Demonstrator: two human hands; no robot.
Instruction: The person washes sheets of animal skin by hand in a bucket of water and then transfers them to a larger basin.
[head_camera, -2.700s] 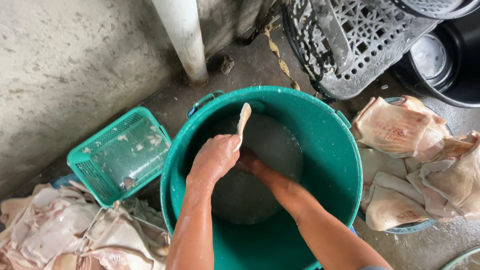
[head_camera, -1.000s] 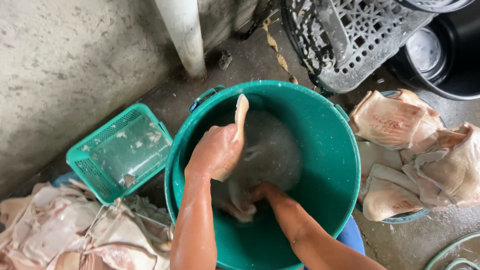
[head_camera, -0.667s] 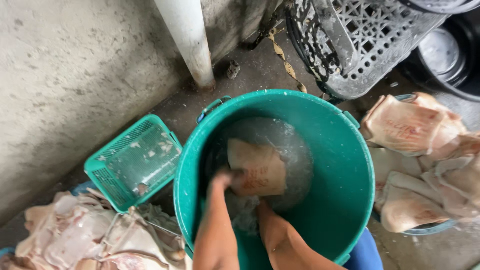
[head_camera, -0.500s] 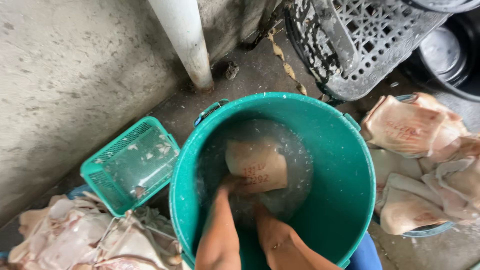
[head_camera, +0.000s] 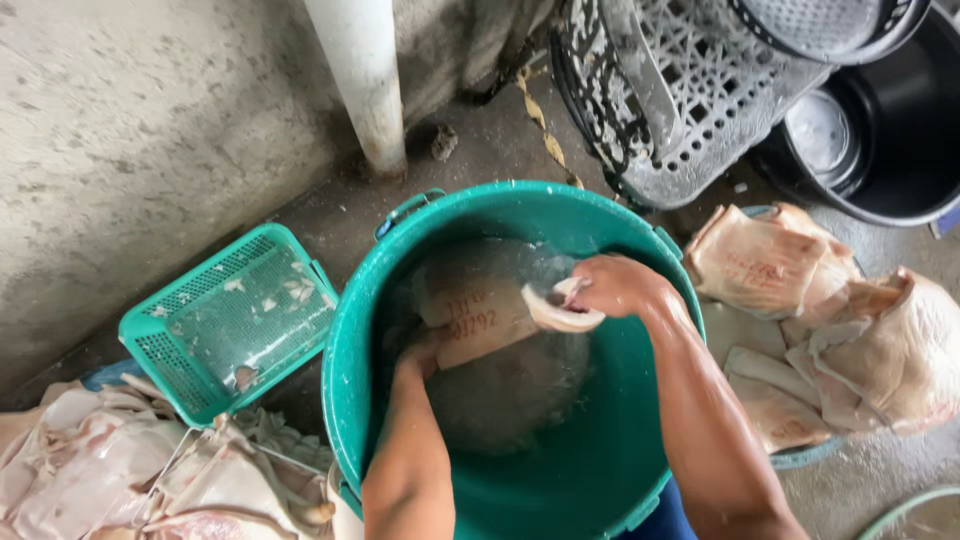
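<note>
A slab of pale pork skin (head_camera: 480, 322) lies in the cloudy water inside the green bucket (head_camera: 345, 340), on the floor at the centre of the scene. My right hand (head_camera: 618, 287) clenches the slab's curled right edge above the water. My left hand (head_camera: 420, 352) is under the slab's near left corner, half submerged; whether it grips I cannot tell. Left of the bucket sits a green mesh basket (head_camera: 175, 350), with a heap of skins (head_camera: 90, 480) near it. More skins (head_camera: 830, 330) lie piled at the right. At the far side stand a white pipe (head_camera: 362, 85), a grey lattice crate (head_camera: 700, 90) and a black tub (head_camera: 900, 130).
</note>
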